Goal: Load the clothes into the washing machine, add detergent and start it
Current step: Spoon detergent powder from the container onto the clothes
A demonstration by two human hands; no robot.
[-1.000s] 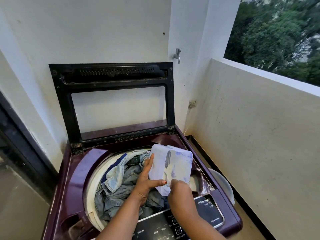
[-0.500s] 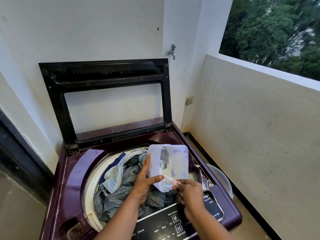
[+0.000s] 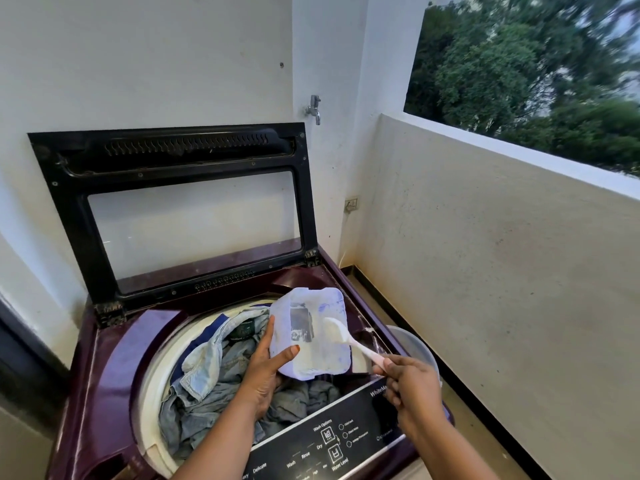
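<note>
The maroon top-loading washing machine [image 3: 104, 393] stood in a corner between a white wall and a low parapet. Its black-framed lid [image 3: 76, 202] was raised upright at the back of the machine, leaning against the wall. The machine's drum was filled with clothes [image 3: 207, 386], mostly faded denim and grey fabric, heaped up to the drum's rim. Along the machine's front edge ran the black control panel [image 3: 311, 452] with white lettering. A pale round basin [image 3: 415, 344] showed just beyond the machine's right side.

Above the right part of the machine's drum, a translucent white detergent container [image 3: 311, 341] was tilted with its open mouth facing the camera, pale powder and blue smears showing inside. The left hand [image 3: 266, 372] gripped it by its left side, thumb curled over the lower rim and fingers wrapped behind. The right hand [image 3: 412, 386], over the machine's front right corner, pinched the pinkish handle of a white spoon [image 3: 349, 341], whose bowl lay inside the container's mouth.

A metal tap [image 3: 314, 109] stuck out of the wall above the machine's back right corner.
</note>
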